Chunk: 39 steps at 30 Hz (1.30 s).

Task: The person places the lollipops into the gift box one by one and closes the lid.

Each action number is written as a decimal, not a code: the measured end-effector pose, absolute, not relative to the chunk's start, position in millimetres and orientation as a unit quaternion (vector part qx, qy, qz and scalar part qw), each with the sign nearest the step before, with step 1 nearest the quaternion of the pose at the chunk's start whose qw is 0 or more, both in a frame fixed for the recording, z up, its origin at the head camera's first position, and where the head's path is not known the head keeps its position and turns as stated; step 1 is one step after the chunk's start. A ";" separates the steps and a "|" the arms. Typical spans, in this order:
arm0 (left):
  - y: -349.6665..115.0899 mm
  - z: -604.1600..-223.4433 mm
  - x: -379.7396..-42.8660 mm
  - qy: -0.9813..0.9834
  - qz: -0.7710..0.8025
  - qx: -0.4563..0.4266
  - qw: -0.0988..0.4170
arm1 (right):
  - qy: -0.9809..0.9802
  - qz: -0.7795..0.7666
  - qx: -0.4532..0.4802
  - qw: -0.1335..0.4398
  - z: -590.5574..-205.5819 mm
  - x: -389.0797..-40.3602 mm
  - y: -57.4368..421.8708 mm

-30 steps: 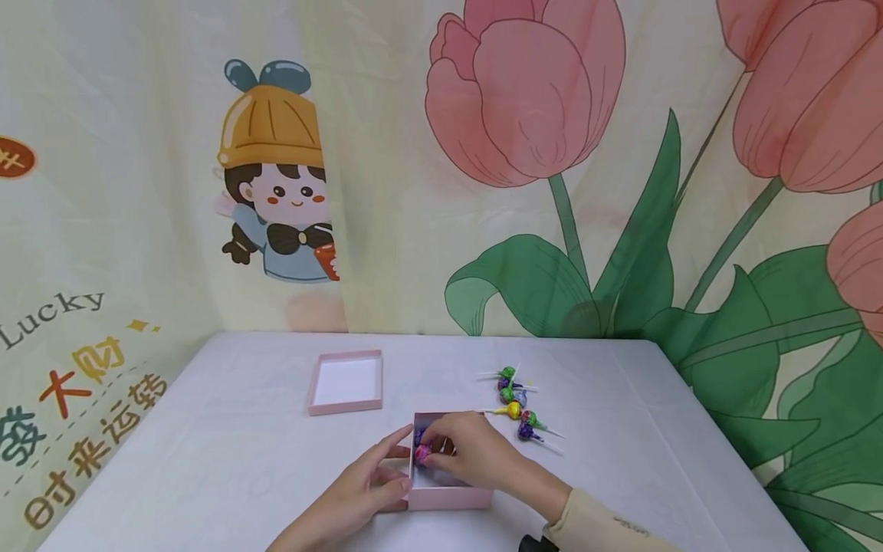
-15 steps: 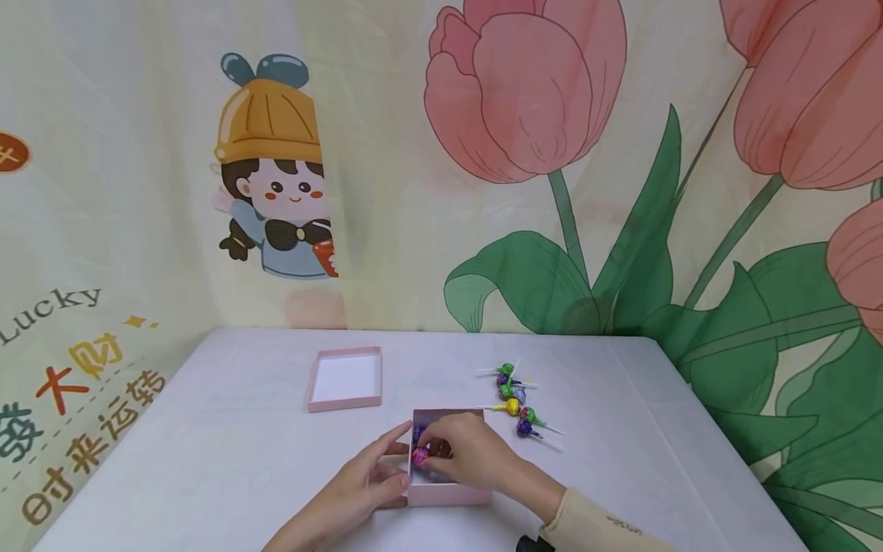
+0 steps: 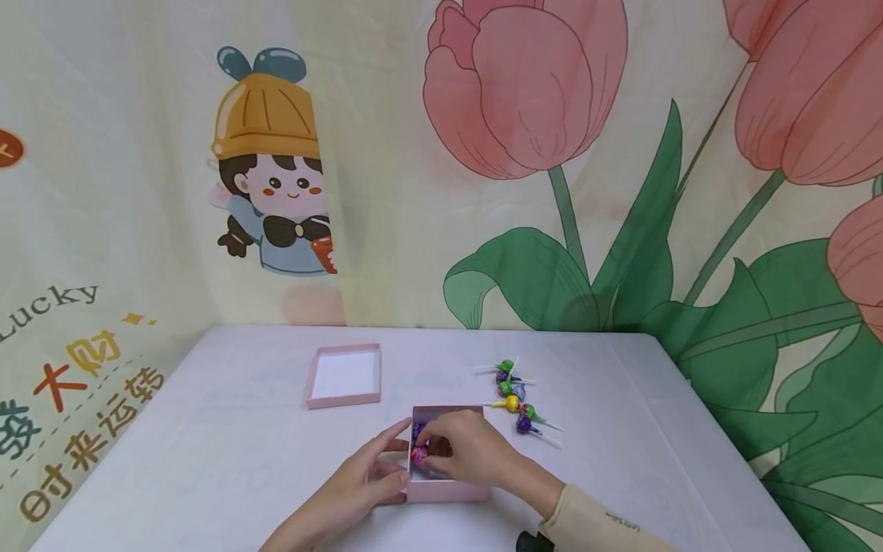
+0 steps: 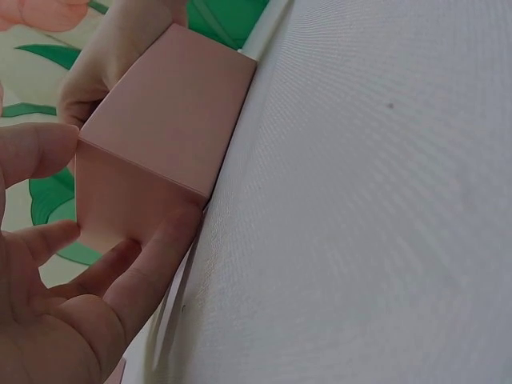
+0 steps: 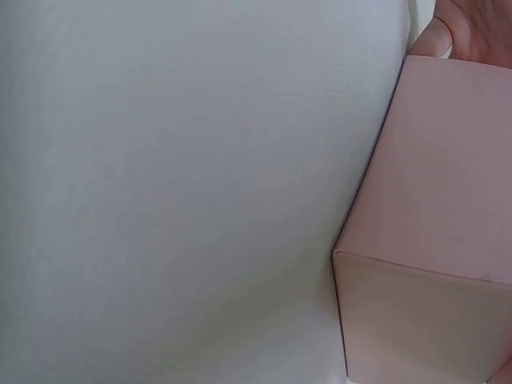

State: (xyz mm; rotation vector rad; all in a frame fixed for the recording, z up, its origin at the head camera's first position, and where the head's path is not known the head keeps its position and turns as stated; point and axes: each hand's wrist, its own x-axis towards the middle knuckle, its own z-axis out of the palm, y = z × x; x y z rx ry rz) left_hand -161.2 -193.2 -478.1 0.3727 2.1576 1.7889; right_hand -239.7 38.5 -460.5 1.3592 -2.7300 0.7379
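A pink open box (image 3: 450, 491) stands on the white table, its inside partly covered by my right hand (image 3: 476, 451). Thumb and fingers of that hand pinch a pink-wrapped lollipop (image 3: 418, 455) down inside, against the left wall. Just behind it shows a purple-wrapped lollipop (image 3: 418, 431). My left hand (image 3: 362, 477) steadies the box from the left, with extended fingers touching its outer side. In the left wrist view, the fingertips (image 4: 178, 228) lie against the box's side wall. The right wrist view shows mostly tablecloth and the box's outer walls (image 5: 432, 168).
Several lollipops (image 3: 512, 402) with colourful wrappers and white sticks lie in a loose row right of the box. The shallow pink lid (image 3: 343, 376) lies inside up at the back left. A printed curtain (image 3: 386, 192) hangs behind the table (image 3: 207, 460).
The whole head view has shifted slightly upward. The pink lollipop has moved a little left, to the box's left wall, with the right hand still pinching it. The left hand stays at the box.
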 end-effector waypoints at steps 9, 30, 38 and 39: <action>-192.3 -475.7 -160.9 0.770 0.607 0.126 0.151 | -0.875 0.232 0.426 -0.018 -461.0 -240.8 36.3; -193.3 -478.1 -160.1 0.767 0.613 0.126 0.146 | -0.884 0.224 0.407 -0.052 -459.4 -238.7 30.0; -192.9 -475.7 -159.9 0.764 0.614 0.129 0.152 | -0.879 0.231 0.415 -0.050 -458.8 -240.2 32.4; -192.8 -475.8 -159.9 0.764 0.614 0.129 0.151 | -0.876 0.233 0.419 -0.050 -458.6 -240.6 33.0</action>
